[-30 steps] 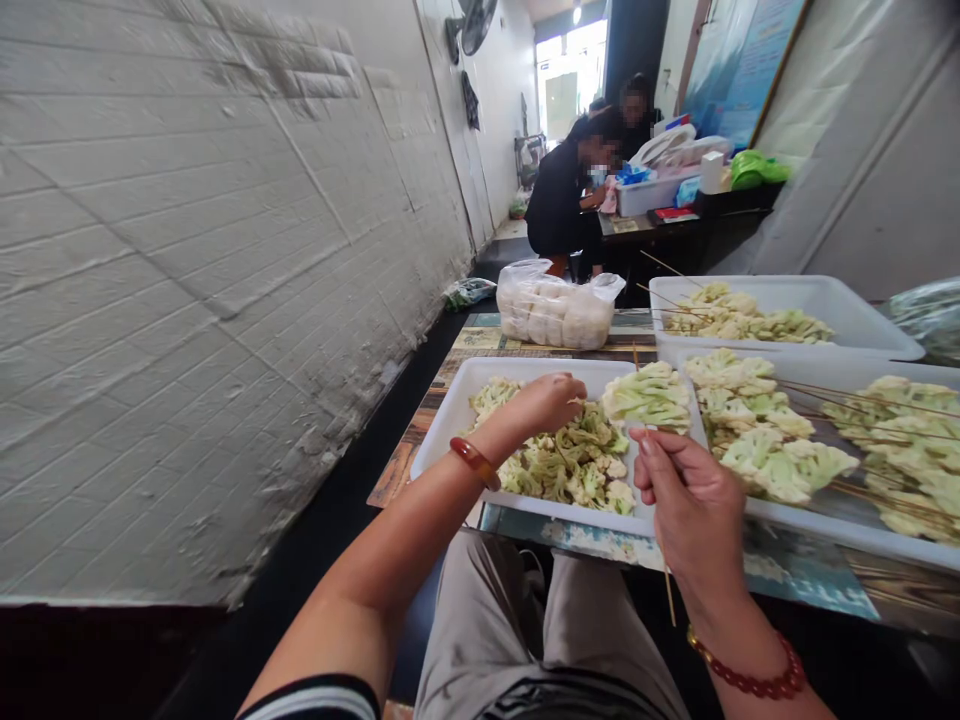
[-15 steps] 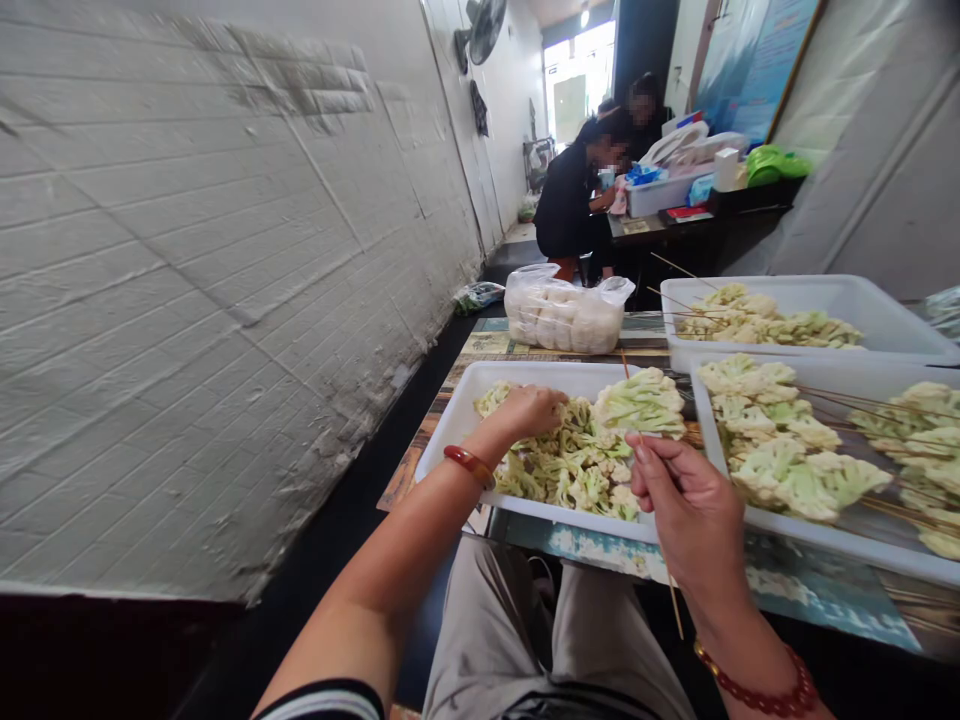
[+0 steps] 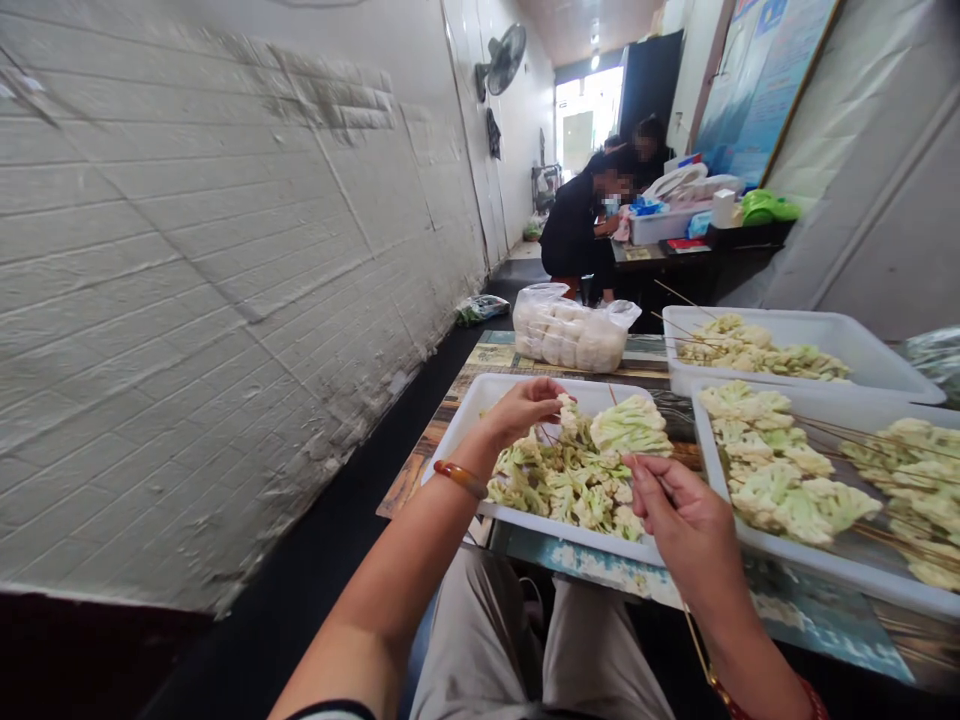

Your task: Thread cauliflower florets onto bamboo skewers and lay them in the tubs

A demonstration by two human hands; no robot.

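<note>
My right hand (image 3: 686, 520) is closed in a pinch on a thin bamboo skewer (image 3: 691, 640), whose lower end slants down past the wrist. Threaded on the skewer's upper part is a flat piece of cauliflower (image 3: 632, 427), held above the right side of a white tray (image 3: 457, 430). Over the tray's back left part, my left hand (image 3: 529, 408) has thumb and fingers closed on a cauliflower floret (image 3: 571, 415). Loose pale green cauliflower pieces (image 3: 559, 485) lie in the tray beneath both hands.
At right, a second tray (image 3: 787, 560) holds skewered cauliflower (image 3: 795, 490); a third tray (image 3: 885, 345) with more stands behind. A clear bag of white round items (image 3: 574, 335) sits at the table's back. Beyond, people (image 3: 577, 225) sit by another table. A wall (image 3: 225, 300) runs along the left.
My left hand has risen slightly from the pile, with a floret now showing at its fingertips. My right hand still holds the skewered cauliflower in nearly the same place. The view has tilted up a little.
</note>
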